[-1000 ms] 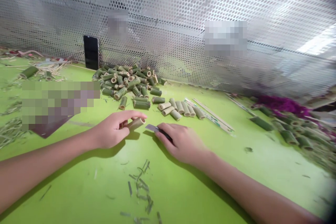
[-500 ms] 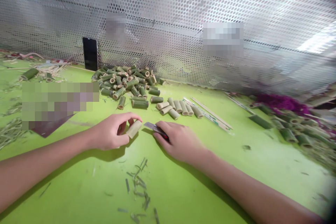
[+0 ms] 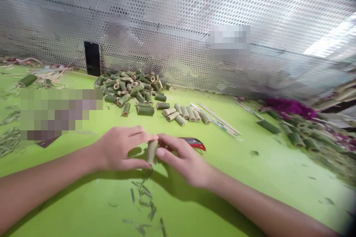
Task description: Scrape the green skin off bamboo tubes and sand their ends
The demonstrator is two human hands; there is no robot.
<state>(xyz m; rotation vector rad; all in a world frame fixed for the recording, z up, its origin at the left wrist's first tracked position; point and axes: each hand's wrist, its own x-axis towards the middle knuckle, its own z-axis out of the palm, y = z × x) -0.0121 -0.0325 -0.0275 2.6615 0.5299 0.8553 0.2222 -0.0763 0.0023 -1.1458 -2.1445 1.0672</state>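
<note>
A short peeled bamboo piece (image 3: 152,152) stands tilted between my two hands, just above the green table. My left hand (image 3: 121,150) grips it by its ends, fingertips at the top and thumb at the bottom. From the other side, the thumb and forefinger of my right hand (image 3: 185,159) close on its upper part. Behind my right hand lies a red and black utility knife (image 3: 194,143), partly hidden by the fingers. Thin green bamboo shavings (image 3: 147,203) are scattered below the piece.
A pile of green bamboo pieces (image 3: 130,87) sits ahead, near a phone (image 3: 92,59) leaning on the perforated metal wall (image 3: 178,14). Several peeled pieces (image 3: 191,113) lie beside thin sticks (image 3: 219,118). More bamboo (image 3: 296,140) and purple material (image 3: 290,109) are at right.
My right hand has let go of the utility knife, now on the table, and has taken hold of the bamboo piece. My left hand has turned the piece more upright.
</note>
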